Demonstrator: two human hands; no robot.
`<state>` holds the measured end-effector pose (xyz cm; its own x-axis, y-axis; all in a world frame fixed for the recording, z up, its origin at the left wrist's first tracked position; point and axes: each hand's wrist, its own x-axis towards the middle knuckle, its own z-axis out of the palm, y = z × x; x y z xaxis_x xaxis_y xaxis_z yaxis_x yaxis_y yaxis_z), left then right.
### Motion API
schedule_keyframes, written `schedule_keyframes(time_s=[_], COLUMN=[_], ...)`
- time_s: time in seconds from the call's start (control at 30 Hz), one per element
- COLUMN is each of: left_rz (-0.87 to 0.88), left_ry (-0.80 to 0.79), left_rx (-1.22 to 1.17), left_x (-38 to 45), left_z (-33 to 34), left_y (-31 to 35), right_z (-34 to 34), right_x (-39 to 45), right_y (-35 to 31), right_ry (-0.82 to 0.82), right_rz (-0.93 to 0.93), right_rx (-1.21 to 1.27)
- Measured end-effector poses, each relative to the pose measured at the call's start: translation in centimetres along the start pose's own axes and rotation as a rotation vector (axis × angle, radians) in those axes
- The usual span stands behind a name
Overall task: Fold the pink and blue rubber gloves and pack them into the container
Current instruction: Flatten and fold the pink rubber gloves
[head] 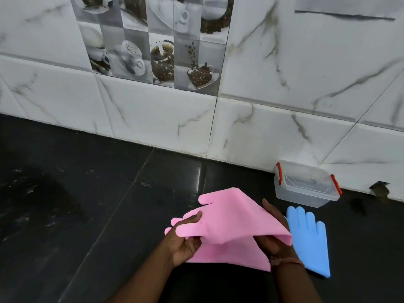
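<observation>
Pink glove [229, 217] is mid-fold near the worktop's front edge: our left hand [185, 241] pinches its finger end, right hand [273, 237] grips the fold w/ the cuff. We should line up edges & press flat. Blue glove [310, 237] lies flat just right; container [306, 186], lid on, sits at the back edge.

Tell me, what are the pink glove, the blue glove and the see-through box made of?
The pink glove looks like soft matte rubber: it bends and drapes between the left hand and right hand. The blue glove looks the same, smooth and dull, lying flat on the floor. The box seems hard clear plastic, slightly cloudy, with red clips.
</observation>
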<state>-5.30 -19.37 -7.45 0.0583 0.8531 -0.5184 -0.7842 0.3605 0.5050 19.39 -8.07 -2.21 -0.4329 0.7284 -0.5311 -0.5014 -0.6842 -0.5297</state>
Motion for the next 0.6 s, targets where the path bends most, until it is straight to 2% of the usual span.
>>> schedule_keyframes(time_s=[0.07,0.17,0.27,0.33,0.4,0.43,0.53,0.6], left_rz=[0.007,-0.018,-0.023,-0.008,0.016,0.036,0.148,0.208], left_ry=[0.039,0.228,0.338,0.369,0.357,0.353,0.404,0.428], left_rx=[0.123,0.381,0.572,0.648,0.741,0.793,0.949,0.928], left_x=[-0.8,-1.6,-2.0,-2.2,-2.5,-2.5,-2.5,-2.5], left_z=[-0.7,-1.6,-1.4,-0.7,-0.6,-0.6,-0.7,-0.5], left_y=[1.7,3.6,4.4,4.4,4.5,4.6,4.7,4.4], right_z=[-1.2,-2.8,-2.3,-1.7,-1.9,-2.3,-3.0,-3.2], right_x=[-0.3,0.0,-0.4,-0.7,-0.4,-0.2,0.1,-0.2], right_y=[0.2,0.9,1.1,0.9,0.8,0.9,1.7,1.9], right_ry=[0.011,0.165,0.293,0.469,0.618,0.63,0.523,0.492], right_rz=[0.091,0.198,0.267,0.307,0.266,0.217,0.119,0.083], right_rx=[0.032,-0.047,-0.374,-0.652,-0.865,-0.905,-0.851,-0.765])
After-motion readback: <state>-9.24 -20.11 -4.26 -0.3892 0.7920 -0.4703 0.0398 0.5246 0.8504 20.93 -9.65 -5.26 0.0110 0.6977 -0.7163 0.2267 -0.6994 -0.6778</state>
